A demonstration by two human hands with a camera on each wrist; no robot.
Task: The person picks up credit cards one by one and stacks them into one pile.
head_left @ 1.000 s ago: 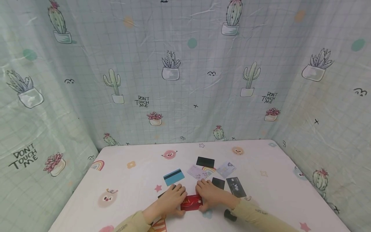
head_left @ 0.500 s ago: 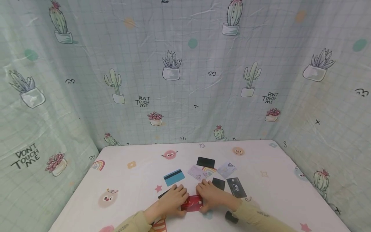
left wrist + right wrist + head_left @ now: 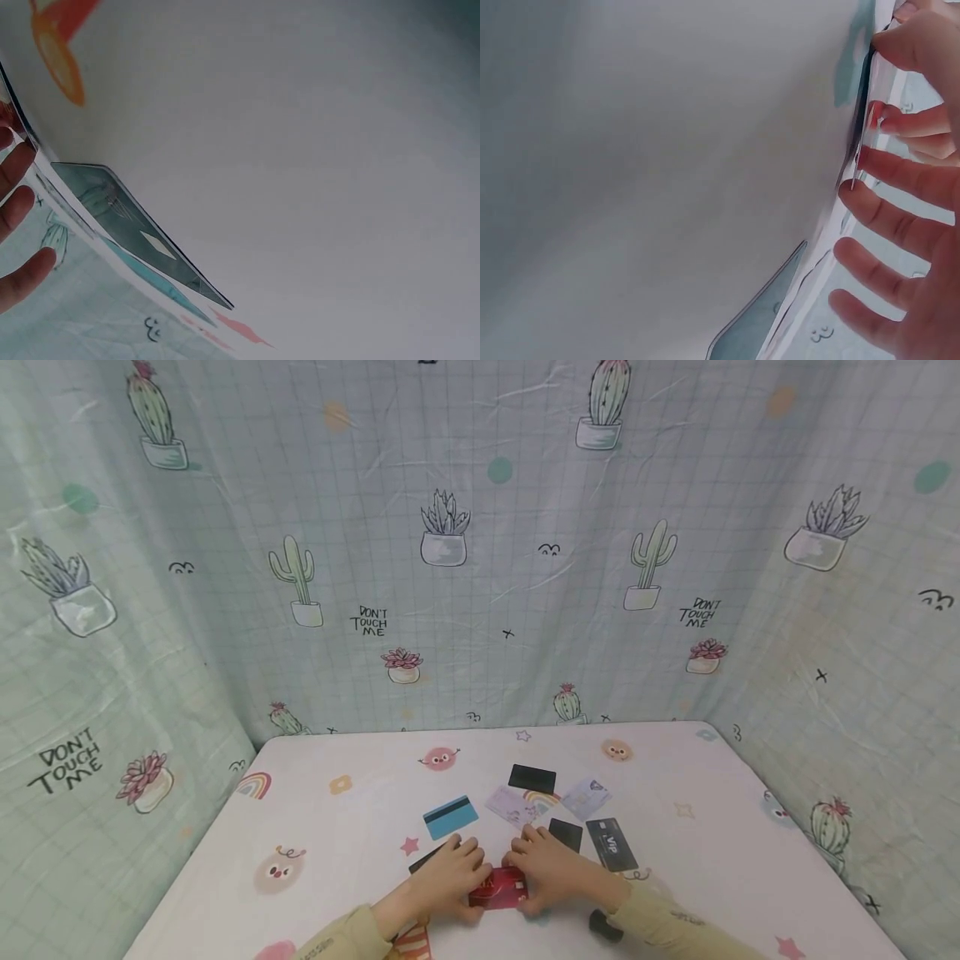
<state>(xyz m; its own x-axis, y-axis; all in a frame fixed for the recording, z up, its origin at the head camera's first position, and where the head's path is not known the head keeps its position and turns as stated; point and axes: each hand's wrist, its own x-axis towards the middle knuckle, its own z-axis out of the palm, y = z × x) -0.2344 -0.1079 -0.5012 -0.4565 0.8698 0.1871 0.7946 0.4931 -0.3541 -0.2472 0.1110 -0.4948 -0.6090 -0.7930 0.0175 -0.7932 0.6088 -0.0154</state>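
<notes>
In the head view a red card with gold lettering and a chip lies between the two hands over the table. My left hand pinches its left end, thumb at the near edge and fingers at the far edge. At the other end my right hand grips it the same way. Seen from the right wrist, the right fingers are spread along the card, which shows nearly edge-on. Beyond the left hand, a dark card is partly covered by it.
A blue card with a dark stripe lies behind the left hand. Behind the right are a small black card, a black VIP card, two pale cards and another black card. Patterned curtains enclose the pink-white table.
The red card and both hands have shifted slightly toward the person and to the right. Its lettering is now more covered by the left fingers. The cards lying around have stayed put.
</notes>
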